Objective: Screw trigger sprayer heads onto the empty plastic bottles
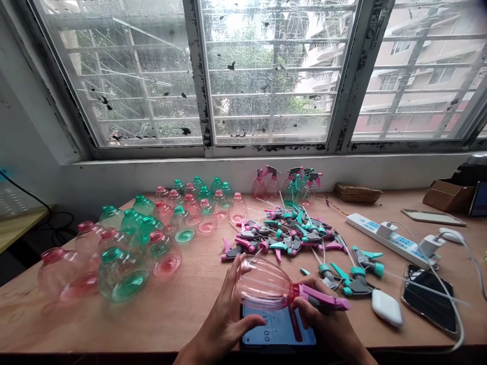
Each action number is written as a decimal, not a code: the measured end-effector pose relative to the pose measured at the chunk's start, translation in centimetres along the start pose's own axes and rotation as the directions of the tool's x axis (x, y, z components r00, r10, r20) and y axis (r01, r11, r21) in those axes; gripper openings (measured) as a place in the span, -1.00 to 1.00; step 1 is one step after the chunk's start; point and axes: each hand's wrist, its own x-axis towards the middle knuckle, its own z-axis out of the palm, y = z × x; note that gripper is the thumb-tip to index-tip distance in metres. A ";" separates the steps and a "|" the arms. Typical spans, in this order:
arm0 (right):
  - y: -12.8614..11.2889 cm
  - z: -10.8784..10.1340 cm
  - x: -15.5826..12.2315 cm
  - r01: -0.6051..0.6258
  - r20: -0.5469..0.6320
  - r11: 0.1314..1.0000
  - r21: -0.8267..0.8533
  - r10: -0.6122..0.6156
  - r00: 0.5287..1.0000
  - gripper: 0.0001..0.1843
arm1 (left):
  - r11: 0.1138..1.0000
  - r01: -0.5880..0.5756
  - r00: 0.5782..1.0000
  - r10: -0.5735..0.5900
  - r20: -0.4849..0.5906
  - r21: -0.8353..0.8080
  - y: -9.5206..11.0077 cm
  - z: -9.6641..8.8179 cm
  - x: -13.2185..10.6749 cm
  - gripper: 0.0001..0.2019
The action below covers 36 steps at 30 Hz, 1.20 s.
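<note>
Between my hands a clear pink spray bottle (pixel 264 284) lies on its side in the air, its pink and grey trigger head (pixel 323 298) pointing right. My left hand (pixel 228 309) is wrapped round the bottle's base, thumb below it. At the neck, my right hand (pixel 323 319) grips the trigger head where it meets the bottle. Under the bottle a phone (pixel 277 327) with a lit screen rests at the table's front edge, partly covered. Just beyond my hands lies a heap of loose pink, teal and grey trigger heads (pixel 289 233) with thin tubes.
Several open pink and green bottles (pixel 125 274) stand at the left. Against the wall are several bottles with trigger heads (pixel 272 185). To the right lie a power strip (pixel 391 241) with chargers and cables, a dark phone (pixel 429 299), a white earbud case (pixel 387 307) and a cardboard box (pixel 449 196).
</note>
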 end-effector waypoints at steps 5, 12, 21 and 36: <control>0.1 -0.1 0.1 -0.016 0.022 1.000 -0.023 0.016 1.000 -0.70 | 0.999 -0.026 0.999 0.025 -0.024 -0.041 0.1 -0.1 0.1 -0.05; 0.2 -0.3 0.1 -0.035 0.052 0.999 0.013 0.034 0.998 -0.68 | 0.997 -0.079 0.996 0.079 -0.038 0.003 -0.4 0.0 -0.1 -0.22; 0.2 -0.2 0.1 -0.010 0.012 1.000 -0.002 0.010 1.000 -0.69 | 0.996 -0.031 0.999 0.033 0.015 -0.085 0.1 -0.2 -0.1 -0.01; -0.3 0.0 0.1 -0.026 -0.010 0.999 -0.032 0.025 1.000 -0.65 | 0.992 0.068 0.998 -0.066 0.021 -0.109 0.3 0.2 0.1 -0.02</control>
